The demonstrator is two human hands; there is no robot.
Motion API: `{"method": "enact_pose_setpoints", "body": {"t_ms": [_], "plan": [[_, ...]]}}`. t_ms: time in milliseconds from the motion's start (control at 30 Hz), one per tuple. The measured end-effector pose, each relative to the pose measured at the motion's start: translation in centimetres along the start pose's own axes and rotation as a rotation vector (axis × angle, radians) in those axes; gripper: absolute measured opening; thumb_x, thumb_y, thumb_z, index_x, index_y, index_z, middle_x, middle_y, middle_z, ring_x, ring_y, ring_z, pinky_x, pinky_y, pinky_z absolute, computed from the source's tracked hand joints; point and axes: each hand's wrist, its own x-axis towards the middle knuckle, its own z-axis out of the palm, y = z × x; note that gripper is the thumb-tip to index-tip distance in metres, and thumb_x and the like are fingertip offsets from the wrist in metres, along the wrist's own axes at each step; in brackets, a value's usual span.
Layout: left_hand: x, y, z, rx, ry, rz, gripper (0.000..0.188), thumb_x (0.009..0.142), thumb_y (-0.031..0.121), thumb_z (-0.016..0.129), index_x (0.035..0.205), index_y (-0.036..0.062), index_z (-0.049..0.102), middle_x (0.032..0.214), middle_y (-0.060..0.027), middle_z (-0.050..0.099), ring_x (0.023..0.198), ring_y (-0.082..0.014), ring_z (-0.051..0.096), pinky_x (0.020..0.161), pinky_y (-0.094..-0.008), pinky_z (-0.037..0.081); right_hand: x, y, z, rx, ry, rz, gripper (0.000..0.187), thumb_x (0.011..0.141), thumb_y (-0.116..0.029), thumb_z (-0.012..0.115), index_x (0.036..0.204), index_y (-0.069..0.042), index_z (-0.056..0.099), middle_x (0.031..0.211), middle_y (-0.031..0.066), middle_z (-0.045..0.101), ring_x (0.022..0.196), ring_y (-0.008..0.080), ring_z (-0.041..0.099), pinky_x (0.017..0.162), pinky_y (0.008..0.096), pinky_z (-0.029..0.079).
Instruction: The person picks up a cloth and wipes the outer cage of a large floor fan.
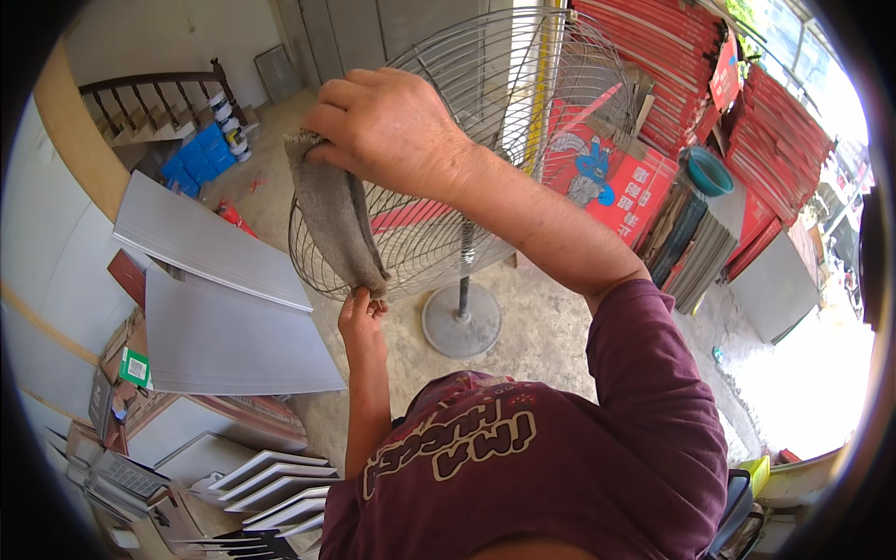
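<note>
A grey-brown rag (329, 210) hangs folded lengthwise between my two hands, in front of a large pedestal fan. My right hand (387, 126) is raised and closed around its upper end, with the knuckles toward me and the fingertips partly hidden. Lower down, my left hand (362, 319) pinches the rag's bottom end between thumb and fingers. The fan's wire guard (429, 224) spreads behind the rag and my right forearm. Below the guard, its pole runs down to a round grey base (462, 322) on the floor. Whether the rag touches the guard I cannot tell.
Grey panels (233, 331) lean at the left, above white boards (280, 485) standing on edge. Blue boxes (198, 159) sit near a wooden railing (159, 93). Red cartons (644, 56) are stacked at the far right, with a teal basin (709, 172) beside them.
</note>
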Motion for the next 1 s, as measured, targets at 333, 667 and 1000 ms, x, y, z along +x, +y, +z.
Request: {"method": "enact_pose_setpoints", "body": {"t_ms": [333,667,1000], "plan": [[-3.2,4.5,7.4,0.329,0.105,0.345,0.018,0.084,0.016,0.064,0.093,0.0005,0.061,0.084,-0.0022,0.061,0.077,-0.0105,0.052,0.075,-0.0246,0.04,-1.2,5.9,-3.9,-0.054,0.113,0.137,0.024,0.071,-0.031,0.07,0.084,-0.011,0.065,0.077,0.0025,0.058,0.078,0.0223,0.06,0.066,0.0344,0.05],[-3.2,6.9,11.4,0.656,0.005,0.8,0.021,0.08,0.005,0.068,0.082,0.0008,0.048,0.084,-0.0009,0.048,0.08,-0.0114,0.042,0.079,-0.0231,0.035,-3.7,12.3,-7.9,-0.046,0.171,0.337,0.034,0.075,-0.038,0.07,0.09,-0.008,0.067,0.074,0.0049,0.064,0.068,0.0229,0.062,0.06,0.035,0.049],[-1.0,12.3,18.5,1.076,-0.129,1.267,0.027,0.074,0.006,0.073,0.089,0.0,0.052,0.094,-0.0084,0.055,0.085,-0.0209,0.051,0.082,-0.0299,0.04,-6.3,18.4,-11.8,0.35,0.118,0.713,0.026,0.08,-0.025,0.069,0.092,-0.002,0.066,0.066,0.0063,0.062,0.061,0.0124,0.056,0.058,0.0287,0.046]]}}
